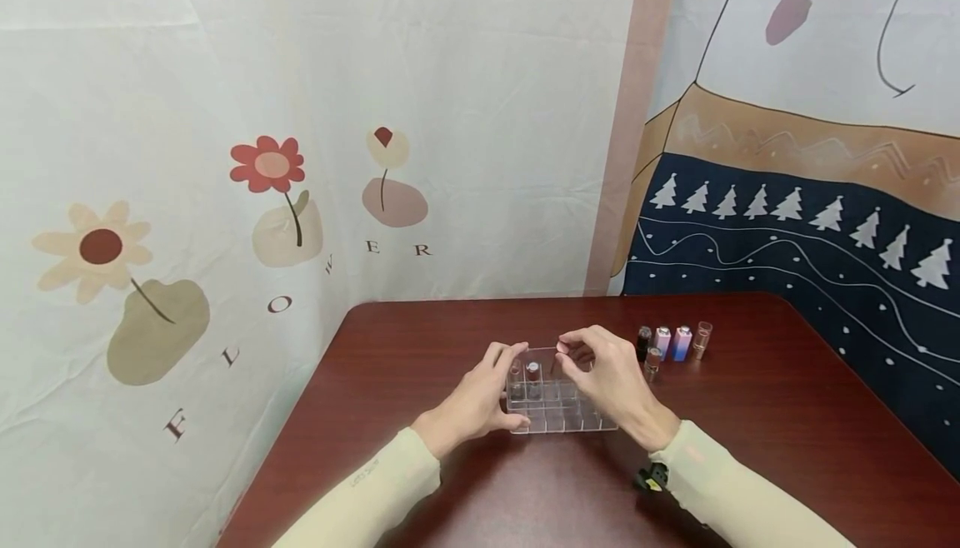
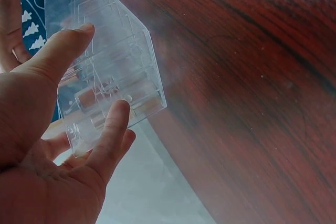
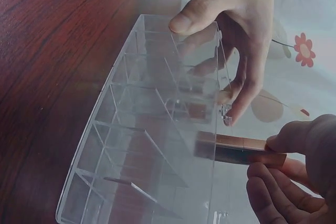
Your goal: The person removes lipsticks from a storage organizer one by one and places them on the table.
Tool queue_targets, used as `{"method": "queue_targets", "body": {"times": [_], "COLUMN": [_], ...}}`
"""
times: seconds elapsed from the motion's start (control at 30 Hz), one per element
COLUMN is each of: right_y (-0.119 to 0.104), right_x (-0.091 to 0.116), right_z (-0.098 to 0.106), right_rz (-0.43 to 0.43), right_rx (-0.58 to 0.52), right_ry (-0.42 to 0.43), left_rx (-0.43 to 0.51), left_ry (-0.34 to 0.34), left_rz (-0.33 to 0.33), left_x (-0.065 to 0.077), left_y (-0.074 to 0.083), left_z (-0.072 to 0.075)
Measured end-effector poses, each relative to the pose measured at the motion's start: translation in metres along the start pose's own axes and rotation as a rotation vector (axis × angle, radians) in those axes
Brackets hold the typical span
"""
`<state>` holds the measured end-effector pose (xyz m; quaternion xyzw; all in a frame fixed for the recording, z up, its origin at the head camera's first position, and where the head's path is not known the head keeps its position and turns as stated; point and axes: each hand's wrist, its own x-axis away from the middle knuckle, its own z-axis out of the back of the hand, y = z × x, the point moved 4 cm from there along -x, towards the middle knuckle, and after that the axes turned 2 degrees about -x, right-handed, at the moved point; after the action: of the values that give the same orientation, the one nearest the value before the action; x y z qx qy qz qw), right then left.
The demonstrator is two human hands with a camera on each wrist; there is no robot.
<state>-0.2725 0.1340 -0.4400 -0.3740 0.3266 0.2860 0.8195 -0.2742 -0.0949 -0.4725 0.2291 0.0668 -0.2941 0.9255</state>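
The copper-coloured tube (image 3: 236, 149) is positioned at the rear row of the clear organizer (image 1: 564, 421); its lower end shows through the clear wall. Contact with the compartment base cannot be determined. The right hand (image 1: 615, 381) pinches the upper end of the tube between thumb and fingers. The left hand (image 1: 476, 398) grips the organizer at its left end, thumb at the front, fingers at the rear. Two tubes, including a silver-topped tube (image 1: 533, 371), stand in the rear row, near the left hand. The organizer rests on the reddish-brown surface (image 1: 420, 348). Right of the organizer stand five units: a black tube (image 1: 643, 343), two pink-and-blue tubes (image 1: 682, 345) and two clear-topped tubes (image 1: 702, 340). A flower-printed cloth (image 1: 480, 115) hangs behind.
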Motion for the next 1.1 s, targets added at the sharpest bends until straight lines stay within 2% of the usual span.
{"method": "queue_targets", "body": {"times": [0.57,0.8,1.1], "right_y": [0.007,0.011,0.018], "right_x": [0.002,0.001,-0.001], "right_z": [0.021,0.036,0.057], "right_rz": [-0.001,0.023,0.009], "right_rx": [0.013,0.05,0.062], "right_ry": [0.026,0.054,0.086], "left_rx": [0.025,0.045,0.071], "left_ry": [0.0,-0.01,-0.016], "left_rz": [-0.007,-0.004,0.012], "left_x": [0.0,-0.001,0.0], "left_y": [0.001,0.0,-0.002], "left_z": [0.0,-0.001,-0.002]}}
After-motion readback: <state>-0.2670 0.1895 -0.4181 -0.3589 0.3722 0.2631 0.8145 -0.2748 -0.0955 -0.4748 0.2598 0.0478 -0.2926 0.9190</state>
